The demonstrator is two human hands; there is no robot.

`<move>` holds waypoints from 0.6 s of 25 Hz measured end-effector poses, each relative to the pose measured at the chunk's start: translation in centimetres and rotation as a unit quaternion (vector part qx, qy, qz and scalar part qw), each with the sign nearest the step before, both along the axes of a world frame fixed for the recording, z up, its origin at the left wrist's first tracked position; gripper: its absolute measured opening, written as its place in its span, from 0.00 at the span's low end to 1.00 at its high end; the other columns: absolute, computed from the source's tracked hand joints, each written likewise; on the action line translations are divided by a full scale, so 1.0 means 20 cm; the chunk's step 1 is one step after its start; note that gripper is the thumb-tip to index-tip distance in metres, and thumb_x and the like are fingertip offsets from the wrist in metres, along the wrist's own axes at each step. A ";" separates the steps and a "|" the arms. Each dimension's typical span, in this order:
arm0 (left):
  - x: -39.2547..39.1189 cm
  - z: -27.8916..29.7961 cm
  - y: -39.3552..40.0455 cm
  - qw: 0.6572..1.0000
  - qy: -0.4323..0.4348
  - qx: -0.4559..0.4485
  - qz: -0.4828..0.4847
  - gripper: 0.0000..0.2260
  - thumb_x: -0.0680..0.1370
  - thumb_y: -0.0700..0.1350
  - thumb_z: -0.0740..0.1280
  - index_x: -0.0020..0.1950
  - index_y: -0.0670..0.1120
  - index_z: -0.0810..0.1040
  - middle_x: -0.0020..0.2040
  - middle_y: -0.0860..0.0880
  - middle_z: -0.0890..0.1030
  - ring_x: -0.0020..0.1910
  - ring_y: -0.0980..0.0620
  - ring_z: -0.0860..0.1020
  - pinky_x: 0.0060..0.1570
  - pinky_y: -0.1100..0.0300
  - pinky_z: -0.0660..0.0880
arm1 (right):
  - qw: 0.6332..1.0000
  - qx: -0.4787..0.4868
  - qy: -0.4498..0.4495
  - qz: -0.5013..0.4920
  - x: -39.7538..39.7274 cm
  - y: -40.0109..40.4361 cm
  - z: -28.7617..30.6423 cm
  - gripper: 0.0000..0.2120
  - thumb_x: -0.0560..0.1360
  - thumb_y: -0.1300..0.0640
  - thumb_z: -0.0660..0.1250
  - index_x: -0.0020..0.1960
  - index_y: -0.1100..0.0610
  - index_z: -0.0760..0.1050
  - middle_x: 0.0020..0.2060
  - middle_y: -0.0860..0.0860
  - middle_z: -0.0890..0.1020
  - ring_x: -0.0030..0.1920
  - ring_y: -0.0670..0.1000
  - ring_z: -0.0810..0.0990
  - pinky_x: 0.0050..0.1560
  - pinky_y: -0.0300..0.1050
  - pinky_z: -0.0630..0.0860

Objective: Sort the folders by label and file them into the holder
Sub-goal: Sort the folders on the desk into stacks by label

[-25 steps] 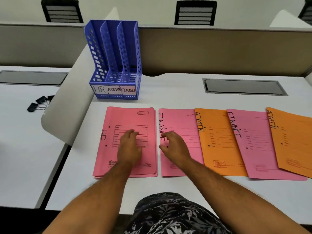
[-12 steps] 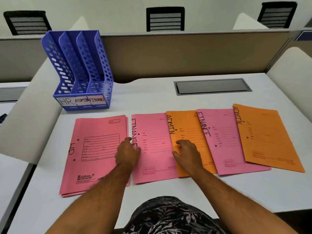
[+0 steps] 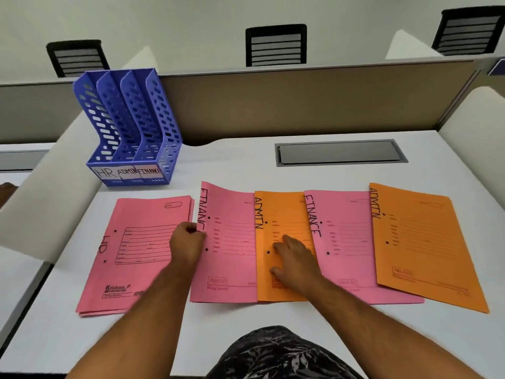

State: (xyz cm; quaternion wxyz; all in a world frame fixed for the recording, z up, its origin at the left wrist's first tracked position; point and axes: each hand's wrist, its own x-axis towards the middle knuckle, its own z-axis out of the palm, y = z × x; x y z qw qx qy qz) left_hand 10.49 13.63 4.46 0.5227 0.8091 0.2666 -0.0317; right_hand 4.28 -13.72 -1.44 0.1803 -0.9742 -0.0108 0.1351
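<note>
On the white desk (image 3: 273,176), the left hand (image 3: 188,243) seemingly pinches the lifted left edge of the pink FINANCE folder (image 3: 232,242) beside the HR stack (image 3: 136,255), while the right hand (image 3: 296,259) lies spread flat on the orange ADMIN folder (image 3: 284,214), the blue holder (image 3: 128,127) standing behind.

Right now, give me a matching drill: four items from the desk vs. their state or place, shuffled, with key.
Column 1
1. left hand
2. right hand
3. HR folder stack
4. blue holder

Column 2
A. standing empty at the desk's far left
B. pinching the lifted left edge of a pink FINANCE folder
C. lying flat, leftmost in the row
D. pressed flat on an orange ADMIN folder

Pairs: 1-B, 2-D, 3-C, 4-A
</note>
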 end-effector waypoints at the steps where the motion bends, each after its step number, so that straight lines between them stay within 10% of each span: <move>1: -0.01 0.05 -0.03 1.000 -0.019 0.015 0.003 0.07 0.82 0.38 0.70 0.58 0.47 0.79 0.53 0.45 0.86 0.46 0.44 0.86 0.48 0.45 0.87 | 1.000 -0.001 0.003 0.012 0.00 -0.02 -0.02 0.35 0.77 0.37 0.69 0.81 0.45 0.64 0.84 0.52 0.59 0.82 0.58 0.59 0.79 0.63 0.62; 8: 0.03 0.50 -0.20 0.964 -0.176 0.199 -0.016 0.06 0.81 0.44 0.71 0.55 0.54 0.82 0.46 0.58 0.85 0.42 0.56 0.84 0.38 0.58 0.80 | 0.996 0.058 -0.006 0.064 -0.01 -0.01 -0.09 0.38 0.78 0.35 0.66 0.83 0.43 0.57 0.85 0.50 0.55 0.84 0.56 0.53 0.82 0.60 0.52; 15: -0.02 0.64 -0.31 0.899 -0.277 0.336 -0.043 0.10 0.81 0.40 0.72 0.61 0.50 0.83 0.52 0.50 0.88 0.47 0.48 0.85 0.44 0.57 0.78 | 0.981 0.128 0.050 0.138 0.09 0.22 -0.02 0.39 0.78 0.41 0.69 0.84 0.50 0.58 0.85 0.49 0.57 0.84 0.54 0.53 0.82 0.54 0.55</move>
